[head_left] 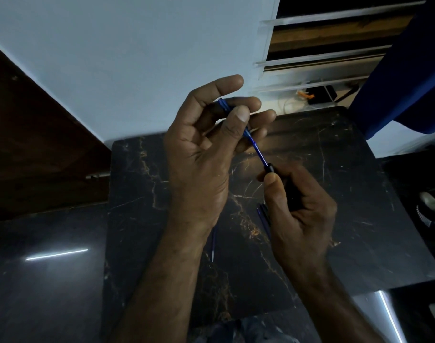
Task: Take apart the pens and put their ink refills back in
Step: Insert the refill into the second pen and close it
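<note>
My left hand point(206, 149) is raised over the dark marble table point(347, 194) and pinches a blue pen part point(224, 105) between thumb and fingers. From it a thin blue ink refill point(258, 152) runs down and right into a black pen barrel point(271, 168), which my right hand point(300, 209) grips. On the table under my hands lie a loose refill point(213, 246) and more blue pen parts point(263, 219), partly hidden by my right hand.
A pale wall rises behind the table, with a louvred window point(323, 53) at the upper right and a blue cloth point(409, 78) hanging beside it. Dark wood panelling point(38, 144) stands at the left. A shoe point(431, 206) lies on the floor at the right.
</note>
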Demonstrator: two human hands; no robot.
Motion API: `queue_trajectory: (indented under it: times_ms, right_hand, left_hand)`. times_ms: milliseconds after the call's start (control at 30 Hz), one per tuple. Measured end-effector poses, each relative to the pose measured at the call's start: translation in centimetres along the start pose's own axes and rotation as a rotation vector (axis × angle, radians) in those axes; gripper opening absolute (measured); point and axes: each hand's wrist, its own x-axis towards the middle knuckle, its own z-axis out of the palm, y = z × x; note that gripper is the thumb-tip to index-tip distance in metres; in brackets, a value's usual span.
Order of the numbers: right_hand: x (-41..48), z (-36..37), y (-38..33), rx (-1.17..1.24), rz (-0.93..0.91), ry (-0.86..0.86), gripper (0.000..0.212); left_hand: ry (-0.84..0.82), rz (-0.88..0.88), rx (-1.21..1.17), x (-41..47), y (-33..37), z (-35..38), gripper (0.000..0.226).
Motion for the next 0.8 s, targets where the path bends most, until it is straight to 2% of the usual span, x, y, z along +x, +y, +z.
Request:
queue_trajectory:
  times_ms: [133, 333, 467, 600, 800]
  right_hand:
    - [0.2, 0.5, 0.1, -0.037, -0.017, 0.004, 0.028]
    - [0.8, 0.6, -0.1, -0.07, -0.048, 0.009, 0.028]
    - [0.9, 0.8, 0.2, -0.045, -0.008, 0.027, 0.029]
    - [0.6, 0.9, 0.4, -0.027, 0.021, 0.04, 0.023]
    - [0.5, 0.8, 0.1, -0.15, -0.105, 0.016, 0.015]
  left_hand:
    - [0.043, -0.034, -0.011, -0.3, -0.5, 0.0, 0.027]
    - [-0.009, -0.08, 0.052, -0.8, -1.5, -0.2, 0.023]
    - [-0.048, -0.084, 0.146, -1.1, -2.1, -0.7, 0.014]
    - [-0.037, -0.112, 0.192, -1.1, -2.3, -1.3, 0.014]
    - [0.031, -0.106, 0.193, -1.2, -2.5, -1.5, 0.014]
